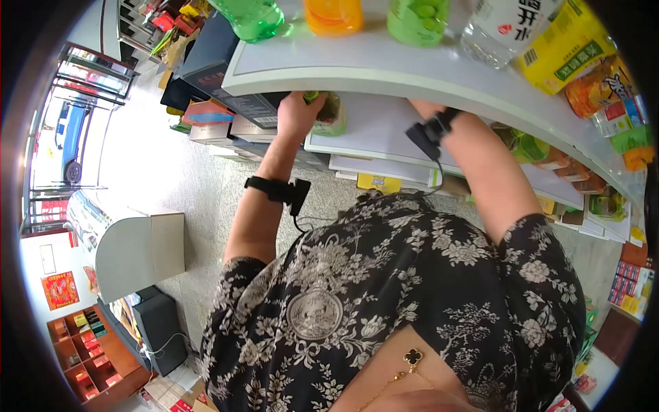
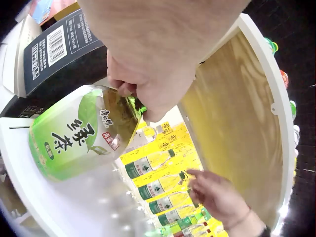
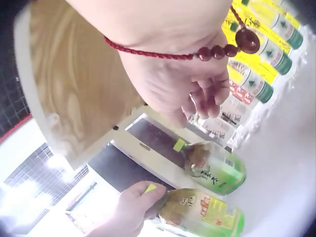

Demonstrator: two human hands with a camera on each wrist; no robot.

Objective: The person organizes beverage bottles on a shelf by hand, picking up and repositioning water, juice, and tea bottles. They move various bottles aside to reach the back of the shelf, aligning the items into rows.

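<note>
My left hand (image 1: pixel 296 115) pinches a green tea bottle (image 1: pixel 332 118) by its cap and neck, at the left end of a shelf under the top one. Its green label with dark characters shows large in the left wrist view. My right hand (image 3: pixel 173 81) is inside the same shelf space, fingers loosely bent and nothing held. In the head view the top shelf hides most of it. A second green tea bottle (image 3: pixel 216 169) stands beside the held one in the right wrist view.
Several drink bottles stand on the top shelf (image 1: pixel 295 69) overhead. Yellow-backed bottles (image 2: pixel 153 190) line the shelf's inside. A dark carton (image 2: pixel 66 49) borders the left end, and a wooden panel (image 2: pixel 237 108) forms the underside above.
</note>
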